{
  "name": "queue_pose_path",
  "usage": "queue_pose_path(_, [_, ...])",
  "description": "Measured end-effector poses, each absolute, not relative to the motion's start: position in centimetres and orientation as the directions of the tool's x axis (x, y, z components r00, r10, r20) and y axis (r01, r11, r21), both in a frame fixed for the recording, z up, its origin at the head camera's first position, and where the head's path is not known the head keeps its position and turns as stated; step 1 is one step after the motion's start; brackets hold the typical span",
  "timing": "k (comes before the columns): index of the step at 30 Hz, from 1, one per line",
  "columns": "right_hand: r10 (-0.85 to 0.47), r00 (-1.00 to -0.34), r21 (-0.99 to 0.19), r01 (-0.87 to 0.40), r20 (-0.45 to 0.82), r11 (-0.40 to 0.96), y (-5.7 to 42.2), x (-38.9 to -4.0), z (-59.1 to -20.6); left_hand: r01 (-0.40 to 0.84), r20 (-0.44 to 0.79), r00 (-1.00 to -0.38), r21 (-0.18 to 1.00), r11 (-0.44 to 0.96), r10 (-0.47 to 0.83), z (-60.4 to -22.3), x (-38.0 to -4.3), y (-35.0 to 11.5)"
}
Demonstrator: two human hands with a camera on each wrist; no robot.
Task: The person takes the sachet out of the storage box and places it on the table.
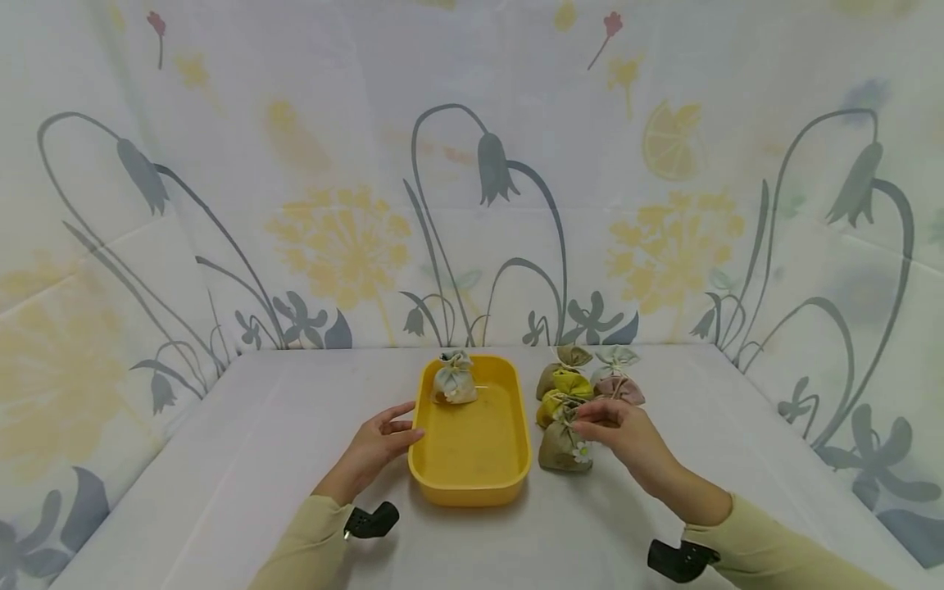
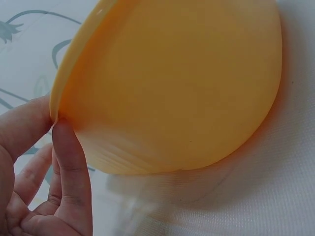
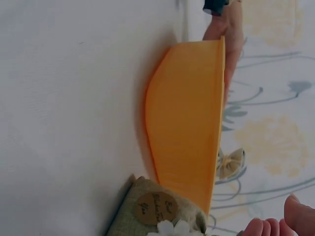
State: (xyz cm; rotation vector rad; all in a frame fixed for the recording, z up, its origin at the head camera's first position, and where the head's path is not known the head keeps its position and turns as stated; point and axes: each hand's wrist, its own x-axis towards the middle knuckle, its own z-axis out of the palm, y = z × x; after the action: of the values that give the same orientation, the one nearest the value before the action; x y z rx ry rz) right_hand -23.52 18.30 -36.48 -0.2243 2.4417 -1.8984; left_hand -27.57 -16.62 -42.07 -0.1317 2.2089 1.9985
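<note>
My left hand grips the left rim of a yellow plastic tub; in the left wrist view its thumb and a finger pinch the edge. Inside the tub, near its far left corner, sits a pale blue and beige cloth pouch. Right of the tub, my right hand hovers with bent fingers beside the tied neck of an olive-brown pouch bearing a white flower. In the right wrist view that pouch stands on the table, and the thumb shows apart from it.
Behind the olive-brown pouch stand several more: a yellow pouch, a brown one, a pink one and a pale-topped one. A white cloth covers the table. A flower-printed curtain hangs behind it.
</note>
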Motion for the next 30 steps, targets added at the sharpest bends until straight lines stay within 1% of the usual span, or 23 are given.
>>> queue_pose_path(11, [-0.145, -0.989, -0.978, -0.059, 0.030, 0.202, 15.2, -24.1, -36.5, -0.173, -0.179, -0.983, 0.980, 0.102, 0.043, -42.4, -27.8, -16.6])
queue_pose_path(17, [-0.164, -0.985, -0.984, -0.076, 0.049, 0.162, 13.7, -24.3, -36.6, -0.177, -0.182, -0.983, 0.977, 0.118, 0.036, -42.2, -27.7, -16.7])
queue_pose_path(24, [-0.146, -0.989, -0.983, -0.036, 0.009, 0.183, 12.4, -25.0, -36.9, -0.182, -0.188, -0.981, 0.975, 0.129, 0.036, -42.1, -27.6, -16.6])
queue_pose_path(30, [-0.167, -0.986, -0.989, -0.029, 0.004, 0.146, 11.6, -25.7, -36.7, -0.181, -0.186, -0.982, 0.975, 0.128, 0.031, -42.0, -27.6, -16.6])
